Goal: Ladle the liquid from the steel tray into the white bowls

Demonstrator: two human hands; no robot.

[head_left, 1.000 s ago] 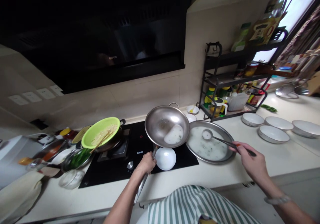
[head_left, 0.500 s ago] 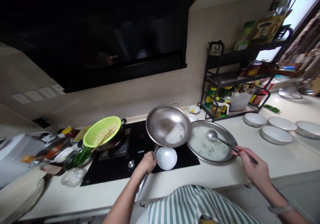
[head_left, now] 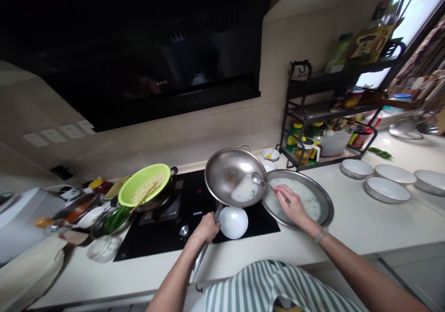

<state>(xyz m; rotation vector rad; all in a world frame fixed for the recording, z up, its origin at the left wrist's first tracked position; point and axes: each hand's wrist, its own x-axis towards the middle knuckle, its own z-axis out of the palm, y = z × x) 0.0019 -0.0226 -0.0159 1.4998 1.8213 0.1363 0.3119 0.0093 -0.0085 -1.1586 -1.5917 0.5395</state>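
My left hand (head_left: 207, 227) is wrapped round the handle of a steel wok (head_left: 225, 168), which tilts to the right above the stove. A pool of milky soup with green bits (head_left: 245, 189) lies in the wok's lower right side. In my right hand (head_left: 293, 204) is a ladle (head_left: 257, 178), its bowl at the edge of that soup inside the wok. Below my right forearm, a wide steel basin (head_left: 327, 200) holds more of the same soup; the wok's right rim overlaps its left edge. Under the wok sits a white bowl (head_left: 233, 222).
A green colander (head_left: 127, 191) of noodles with chopsticks rests on a dark pan at the left burner. Nearby are green vegetables (head_left: 116, 218) and a glass jar (head_left: 103, 248). Several white bowls (head_left: 387, 189) stand at right, before a black spice rack (head_left: 302, 112). A range hood (head_left: 156, 47) hangs above.
My right hand has moved left with the ladle, from over the basin to the wok's soup. My left hand keeps its hold on the wok, which stays nearly in place.
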